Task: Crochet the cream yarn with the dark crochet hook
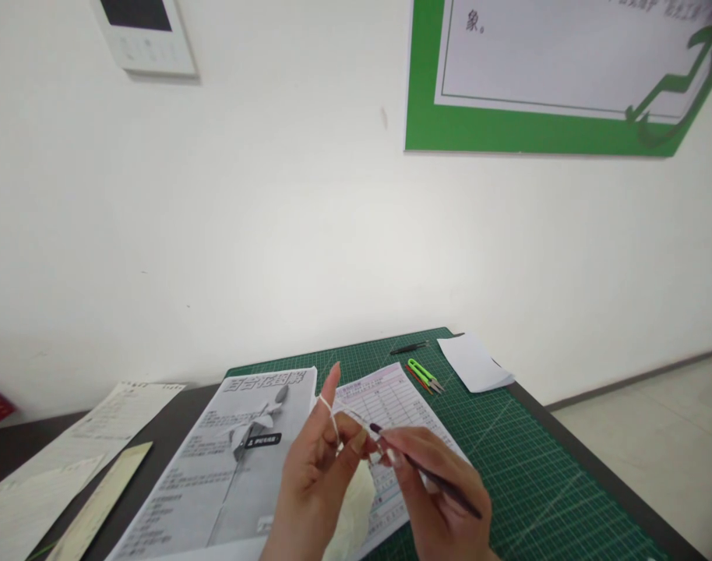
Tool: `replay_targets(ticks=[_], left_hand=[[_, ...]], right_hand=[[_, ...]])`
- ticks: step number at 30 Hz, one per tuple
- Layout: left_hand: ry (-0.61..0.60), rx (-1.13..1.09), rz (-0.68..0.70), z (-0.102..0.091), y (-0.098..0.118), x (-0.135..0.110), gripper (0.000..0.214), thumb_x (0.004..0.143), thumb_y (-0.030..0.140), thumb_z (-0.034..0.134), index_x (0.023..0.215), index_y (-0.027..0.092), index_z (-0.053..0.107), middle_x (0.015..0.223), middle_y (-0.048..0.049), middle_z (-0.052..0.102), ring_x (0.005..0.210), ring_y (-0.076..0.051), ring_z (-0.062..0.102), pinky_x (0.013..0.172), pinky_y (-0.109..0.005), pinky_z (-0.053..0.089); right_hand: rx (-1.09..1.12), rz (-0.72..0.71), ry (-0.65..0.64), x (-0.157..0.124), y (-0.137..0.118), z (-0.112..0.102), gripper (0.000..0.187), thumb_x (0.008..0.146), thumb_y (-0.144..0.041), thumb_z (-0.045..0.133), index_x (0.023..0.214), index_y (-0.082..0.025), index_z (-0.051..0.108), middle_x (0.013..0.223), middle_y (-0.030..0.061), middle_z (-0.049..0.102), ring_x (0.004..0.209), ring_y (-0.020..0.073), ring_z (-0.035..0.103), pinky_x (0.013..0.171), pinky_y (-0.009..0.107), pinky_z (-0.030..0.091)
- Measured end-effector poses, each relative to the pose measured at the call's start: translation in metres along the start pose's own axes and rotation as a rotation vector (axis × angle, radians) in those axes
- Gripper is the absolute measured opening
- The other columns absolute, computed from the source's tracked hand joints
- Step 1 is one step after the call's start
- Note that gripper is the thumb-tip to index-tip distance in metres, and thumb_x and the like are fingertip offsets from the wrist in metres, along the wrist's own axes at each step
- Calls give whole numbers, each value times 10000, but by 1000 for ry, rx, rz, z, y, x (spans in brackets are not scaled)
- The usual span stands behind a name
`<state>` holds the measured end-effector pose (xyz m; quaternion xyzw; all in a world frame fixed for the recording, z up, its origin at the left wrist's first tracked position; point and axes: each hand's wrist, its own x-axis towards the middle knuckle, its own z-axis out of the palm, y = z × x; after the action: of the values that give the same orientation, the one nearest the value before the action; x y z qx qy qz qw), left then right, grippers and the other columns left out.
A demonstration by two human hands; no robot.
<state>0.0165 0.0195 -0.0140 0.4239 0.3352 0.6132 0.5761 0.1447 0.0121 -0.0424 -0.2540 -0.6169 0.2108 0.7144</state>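
Observation:
My left hand (309,475) is raised over the papers, index finger pointing up with white yarn (334,425) looped round it. Its thumb and other fingertips pinch a small piece of yarn work, mostly covered by the fingers. In my right hand (452,514) lies a crochet hook with a dark handle (458,496), held like a pen. The hook's front end meets the yarn at the left fingertips, and both hands nearly touch there. Below and between the hands sits a pale yellowish bundle (357,505), partly hidden by the left hand; I cannot tell exactly what it is.
A printed sheet with a flower picture (216,467) and a chart sheet (385,389) lie on the green cutting mat (543,475). Behind are green thread snips (421,372), a black slim tool (408,348) and white paper (473,362). More papers (99,444) lie left. A wall rises behind.

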Motion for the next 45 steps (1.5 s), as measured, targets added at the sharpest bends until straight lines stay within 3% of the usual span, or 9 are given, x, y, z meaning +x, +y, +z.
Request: replay_targets(ticks=[3, 5, 8, 12, 16, 19, 25, 31, 45], left_hand=[[-28, -170, -70, 0, 4, -1, 743, 772, 139, 623, 1405, 314, 276, 637, 46, 549, 622, -100, 508, 660, -230, 403], [-122, -324, -153, -3, 8, 0, 743, 748, 112, 631, 1392, 303, 312, 640, 41, 550, 607, -97, 508, 634, -222, 406], [-232, -447, -220, -8, 12, 1, 769, 702, 83, 665, 1375, 288, 352, 638, 37, 564, 580, -88, 507, 595, -203, 399], [-355, -469, -214, -16, 13, 2, 730, 707, 62, 652, 1353, 283, 395, 637, 28, 576, 577, -92, 516, 586, -212, 406], [-481, -436, -207, -22, 16, 5, 674, 737, 71, 628, 1336, 301, 423, 646, 27, 577, 565, -100, 535, 586, -236, 416], [-542, -405, -207, -25, 18, 5, 651, 752, 82, 625, 1327, 318, 432, 663, 26, 594, 561, -95, 545, 614, -247, 421], [-557, -342, -227, -27, 22, 2, 659, 741, 119, 663, 1330, 306, 431, 624, 37, 558, 594, -111, 551, 632, -262, 424], [-575, -294, -187, -30, 27, 2, 647, 755, 139, 651, 1329, 334, 425, 674, 14, 576, 629, -126, 560, 510, -199, 445], [-593, -181, -231, -33, 30, 1, 610, 745, 183, 669, 1295, 356, 469, 635, 29, 517, 594, -112, 509, 563, -232, 468]], right_hand=[[-98, -189, -102, -2, 2, -3, 556, 693, 52, 587, 1163, -242, 629, 943, 126, 731, 774, 239, 685, 625, 334, 576], [-68, -168, -107, -3, 0, -3, 561, 693, 25, 618, 1157, -290, 628, 953, 117, 732, 775, 254, 682, 634, 359, 568], [88, 9, 6, -2, -5, 2, 400, 725, -42, 659, 999, -328, 716, 868, 86, 745, 715, 234, 679, 623, 351, 553], [440, 350, 65, 3, -9, 10, 107, 725, -205, 724, 802, -267, 767, 776, 61, 742, 639, 192, 673, 580, 310, 546], [828, 703, 23, 3, -6, 13, 115, 685, -274, 767, 788, -226, 751, 736, 28, 741, 638, 162, 687, 543, 258, 570], [964, 799, -2, 1, -4, 12, 124, 712, -260, 750, 817, -196, 735, 726, 36, 753, 637, 146, 699, 554, 237, 582], [960, 804, 22, 4, -6, 10, 145, 721, -249, 748, 824, -151, 722, 662, 48, 752, 581, 116, 688, 576, 198, 564], [927, 795, 55, 6, -11, 7, 136, 732, -271, 736, 795, -154, 707, 621, 30, 728, 552, 116, 671, 549, 206, 557], [936, 751, -8, 13, -12, 2, 115, 791, -279, 671, 777, -167, 688, 680, 9, 669, 585, 119, 660, 576, 230, 554]])
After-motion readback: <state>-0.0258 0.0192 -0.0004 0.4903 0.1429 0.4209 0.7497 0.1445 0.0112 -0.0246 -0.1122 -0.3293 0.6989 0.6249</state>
